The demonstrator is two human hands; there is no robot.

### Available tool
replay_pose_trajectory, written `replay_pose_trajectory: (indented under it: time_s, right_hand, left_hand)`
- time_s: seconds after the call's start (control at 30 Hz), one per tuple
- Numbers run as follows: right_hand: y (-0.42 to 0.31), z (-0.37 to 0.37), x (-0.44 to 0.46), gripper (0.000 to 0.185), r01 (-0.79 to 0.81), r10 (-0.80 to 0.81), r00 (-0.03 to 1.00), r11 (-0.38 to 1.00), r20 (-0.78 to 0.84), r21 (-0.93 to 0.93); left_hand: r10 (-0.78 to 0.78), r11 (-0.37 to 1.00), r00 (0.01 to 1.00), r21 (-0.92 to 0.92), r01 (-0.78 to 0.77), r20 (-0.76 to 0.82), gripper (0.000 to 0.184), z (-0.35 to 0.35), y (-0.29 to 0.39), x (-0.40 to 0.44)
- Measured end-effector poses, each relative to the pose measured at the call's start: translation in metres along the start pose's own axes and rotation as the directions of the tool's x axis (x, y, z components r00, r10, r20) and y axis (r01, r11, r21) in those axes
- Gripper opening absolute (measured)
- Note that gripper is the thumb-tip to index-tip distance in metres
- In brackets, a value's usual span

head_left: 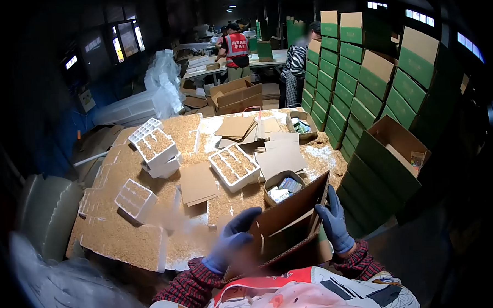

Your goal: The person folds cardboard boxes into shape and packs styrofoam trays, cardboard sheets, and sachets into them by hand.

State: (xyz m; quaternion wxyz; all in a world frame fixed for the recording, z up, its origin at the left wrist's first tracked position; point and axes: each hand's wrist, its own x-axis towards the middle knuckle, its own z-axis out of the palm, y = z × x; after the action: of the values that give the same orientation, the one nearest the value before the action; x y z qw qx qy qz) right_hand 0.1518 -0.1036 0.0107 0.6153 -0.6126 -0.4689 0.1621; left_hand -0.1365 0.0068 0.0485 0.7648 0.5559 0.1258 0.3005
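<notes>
Cardboard at lower centre of the frame: an open box [290,213], brown inside with green on its outer face, tilted. Right hand [336,223], in a blue-grey glove, gripping the box's right edge, fingers upright along it and thumb a little apart. Left hand [233,241], gloved alike, at the box's left end, fingers parted and blurred; whether pressed to the cardboard or just clear of it, impossible to tell. Just beyond the box, a small carton [271,184] with packets inside, on a tabletop [115,242] strewn with tan flakes. Farther left, a white foam tray [245,182], compartments filled with similar flakes. Above the small carton, flat cardboard sheets [282,155], loosely overlapping. At upper right, stacked green boxes [348,67]; at upper centre, a person in a red vest [236,47].
</notes>
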Motion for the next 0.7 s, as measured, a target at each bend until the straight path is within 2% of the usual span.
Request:
replay_pose_trajectory:
  time_s: [0.03, 0.07, 0.1, 0.13, 0.17, 0.2, 0.23, 0.27, 0.33, 0.37, 0.4, 0.43, 0.47, 0.5, 0.53, 0.57, 0.63, 0.67, 0.7]
  right_hand:
    - [-0.008, -0.004, -0.004, 0.067, 0.063, -0.062, 0.998, 0.998, 0.026, -0.030]
    - [-0.022, -0.011, -0.005, 0.069, 0.038, -0.024, 0.987, 0.996, 0.160, -0.080]
    - [-0.037, -0.018, 0.000, 0.071, 0.019, 0.022, 0.957, 0.991, 0.291, -0.135]
    - [-0.040, -0.021, 0.004, 0.070, 0.000, 0.091, 0.887, 0.981, 0.454, -0.195]
    - [-0.048, -0.019, 0.008, 0.072, -0.016, 0.076, 0.842, 0.993, 0.534, -0.116]
    - [-0.050, -0.019, 0.014, 0.072, 0.071, 0.036, 0.816, 0.984, 0.577, -0.163]
    - [-0.051, -0.019, 0.020, 0.072, 0.158, 0.003, 0.785, 0.966, 0.620, -0.205]
    - [-0.052, -0.019, 0.025, 0.072, 0.152, 0.009, 0.786, 0.966, 0.618, -0.209]
    - [-0.052, -0.015, 0.030, 0.076, 0.450, 0.052, 0.686, 0.754, 0.726, -0.479]
    - [-0.055, 0.001, 0.027, 0.080, 0.392, 0.270, 0.594, 0.725, 0.758, -0.566]
    - [-0.052, 0.012, 0.016, 0.080, 0.500, 0.212, 0.633, 0.623, 0.745, -0.602]
    - [-0.046, 0.019, 0.006, 0.080, 0.587, 0.152, 0.661, 0.506, 0.735, -0.632]
    - [-0.039, 0.024, 0.008, 0.076, 0.541, 0.113, 0.697, 0.564, 0.708, -0.624]
    - [-0.028, 0.021, 0.020, 0.073, 0.384, 0.202, 0.695, 0.707, 0.690, -0.594]
    - [-0.032, 0.010, 0.022, 0.074, 0.030, 0.226, 0.707, 0.937, 0.670, -0.348]
    - [-0.038, -0.007, 0.022, 0.076, -0.324, 0.255, 0.706, 0.946, 0.661, -0.018]
    - [-0.035, -0.051, 0.005, 0.099, -0.386, 0.096, 0.659, 0.895, 0.746, 0.226]
    - [-0.032, -0.060, -0.009, 0.103, -0.299, 0.077, 0.646, 0.941, 0.759, 0.159]
    - [-0.035, -0.066, -0.021, 0.107, -0.205, 0.057, 0.628, 0.974, 0.776, 0.094]
  left_hand:
    - [0.133, 0.989, 0.987, 0.073, -0.127, -0.090, 0.061, 0.004, 0.002, 0.005]
    - [0.173, 0.983, 0.943, -0.008, -0.183, -0.285, 0.062, 0.010, -0.002, 0.012]
    - [0.258, 0.965, 0.876, 0.152, -0.214, -0.406, 0.055, 0.011, -0.005, 0.020]
    - [0.435, 0.868, 0.817, 0.417, -0.269, -0.378, 0.053, 0.002, -0.011, 0.032]
    - [0.592, 0.702, 0.748, 0.649, -0.294, -0.301, 0.051, -0.004, -0.016, 0.041]
    - [0.620, 0.354, 0.763, 0.933, -0.063, -0.184, 0.050, 0.002, -0.016, 0.043]
    - [0.618, 0.207, 0.781, 0.977, -0.054, -0.088, 0.052, 0.016, -0.012, 0.047]
    - [0.595, 0.176, 0.797, 0.984, -0.003, -0.104, 0.054, 0.024, -0.013, 0.049]
    - [0.568, 0.145, 0.815, 0.989, 0.037, -0.113, 0.056, 0.034, -0.012, 0.051]
    - [0.551, 0.042, 0.834, 0.999, 0.011, -0.033, 0.057, 0.038, -0.006, 0.052]
    - [0.519, -0.064, 0.853, 0.998, -0.019, 0.049, 0.058, 0.042, -0.001, 0.051]
    - [0.515, -0.093, 0.843, 0.988, -0.124, 0.154, 0.055, 0.048, 0.006, 0.046]
    - [0.393, -0.047, 0.873, 0.954, -0.296, 0.290, 0.052, 0.041, -0.001, 0.051]
    - [0.272, 0.021, 0.862, 0.893, -0.450, 0.428, 0.049, 0.027, -0.013, 0.060]
    - [0.147, 0.183, 0.861, 0.842, -0.508, 0.487, 0.046, 0.021, -0.023, 0.067]
    - [-0.074, 0.260, 0.886, 0.867, -0.425, 0.457, 0.047, 0.016, -0.034, 0.067]
    - [-0.294, 0.287, 0.887, 0.918, -0.272, 0.355, 0.048, 0.012, -0.052, 0.068]
    - [-0.286, 0.298, 0.889, 0.915, -0.272, 0.358, 0.048, 0.007, -0.059, 0.074]
    - [-0.313, 0.497, 0.871, 0.847, -0.190, 0.379, 0.049, 0.000, -0.064, 0.081]
